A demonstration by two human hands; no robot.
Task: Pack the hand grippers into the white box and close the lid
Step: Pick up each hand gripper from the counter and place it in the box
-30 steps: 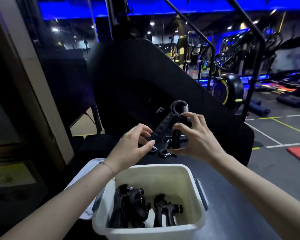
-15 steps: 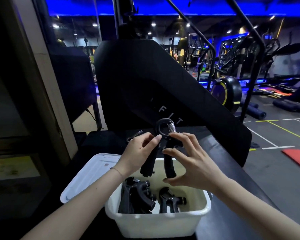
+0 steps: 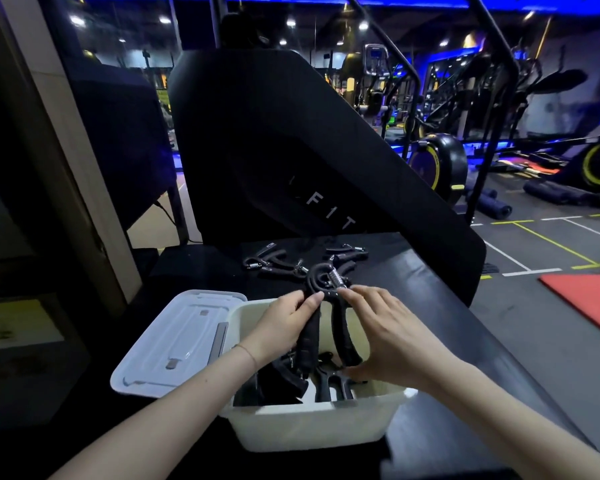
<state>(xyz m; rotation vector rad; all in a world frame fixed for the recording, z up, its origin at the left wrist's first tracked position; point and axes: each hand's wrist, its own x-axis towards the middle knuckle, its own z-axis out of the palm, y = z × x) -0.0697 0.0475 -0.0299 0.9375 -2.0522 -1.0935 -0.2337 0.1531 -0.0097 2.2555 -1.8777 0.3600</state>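
A black hand gripper [image 3: 326, 306] stands spring-end up, its handles reaching down into the open white box [image 3: 312, 431]. My left hand [image 3: 284, 327] pinches its left handle. My right hand [image 3: 385, 337] holds its right handle between fingers and thumb. More black hand grippers [image 3: 329, 386] lie at the bottom of the box, partly hidden by my hands. The box's lid [image 3: 177, 341] lies flat to the left of the box. Several loose hand grippers [image 3: 278, 263] lie on the dark surface behind the box.
A large black machine housing [image 3: 291, 161] rises just behind the loose grippers. The dark surface [image 3: 465, 341] runs off to the right. Gym bikes [image 3: 437, 161] and a red mat [image 3: 589, 299] stand on the floor at right. A pillar [image 3: 59, 161] stands at left.
Both hands carried the gripper from above the loose pile toward me and lowered it; its handles now reach inside the box. The camera tilted down and moved closer.
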